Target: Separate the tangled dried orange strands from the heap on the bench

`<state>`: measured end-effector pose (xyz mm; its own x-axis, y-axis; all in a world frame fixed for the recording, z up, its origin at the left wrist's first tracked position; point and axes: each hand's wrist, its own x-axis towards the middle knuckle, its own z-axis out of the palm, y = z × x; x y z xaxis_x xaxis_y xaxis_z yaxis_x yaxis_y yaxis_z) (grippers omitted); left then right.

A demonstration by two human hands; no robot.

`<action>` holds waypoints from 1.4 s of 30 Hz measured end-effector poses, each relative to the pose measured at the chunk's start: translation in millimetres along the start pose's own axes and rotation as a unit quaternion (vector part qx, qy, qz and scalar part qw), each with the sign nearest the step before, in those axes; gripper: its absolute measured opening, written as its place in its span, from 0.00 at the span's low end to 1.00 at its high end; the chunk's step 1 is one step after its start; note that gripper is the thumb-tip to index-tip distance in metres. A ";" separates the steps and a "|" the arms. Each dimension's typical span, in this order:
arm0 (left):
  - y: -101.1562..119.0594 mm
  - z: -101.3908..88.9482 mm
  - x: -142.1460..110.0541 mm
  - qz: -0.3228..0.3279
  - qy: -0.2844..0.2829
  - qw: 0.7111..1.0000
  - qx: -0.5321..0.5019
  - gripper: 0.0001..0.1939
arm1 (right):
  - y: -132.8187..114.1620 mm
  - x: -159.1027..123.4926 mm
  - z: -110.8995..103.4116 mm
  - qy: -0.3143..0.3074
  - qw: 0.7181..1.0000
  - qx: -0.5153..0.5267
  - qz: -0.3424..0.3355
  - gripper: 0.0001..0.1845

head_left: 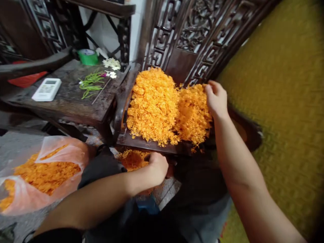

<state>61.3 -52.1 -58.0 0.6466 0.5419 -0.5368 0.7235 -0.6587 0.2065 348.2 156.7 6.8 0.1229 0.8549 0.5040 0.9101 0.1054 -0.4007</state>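
Observation:
Two heaps of small orange blossoms lie side by side on a dark wooden chair seat (pixel 146 144): a taller heap of orange flowers (pixel 154 104) on the left and a lower heap of orange flowers (pixel 193 113) on the right. My right hand (pixel 217 99) is at the far right edge of the lower heap, thumb and fingers curled in at the blossoms. In front of the seat and below it, my left hand (pixel 158 167) is closed beside more orange flowers (pixel 133 159). Its fingertips are turned away, so what they grip is hidden.
On the dark side table (pixel 73 108) at left are a white remote (pixel 47 89), green tape (pixel 87 57), green stems (pixel 91 82) and white flowers (pixel 111 64). A plastic bag (pixel 78 153) of orange petals sits on the floor. Carved chair back (pixel 197 33) rises behind.

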 end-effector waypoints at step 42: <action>78.0 -369.1 224.9 0.183 0.582 0.792 0.014 0.03 | 10.9 -102.0 -25.8 -0.019 0.996 -0.067 0.057 0.27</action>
<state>352.4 211.0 139.3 0.6091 0.4156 0.6755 0.4409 -0.8854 0.1472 355.8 57.5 -29.2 0.2153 0.8761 0.4314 0.9363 -0.0597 -0.3462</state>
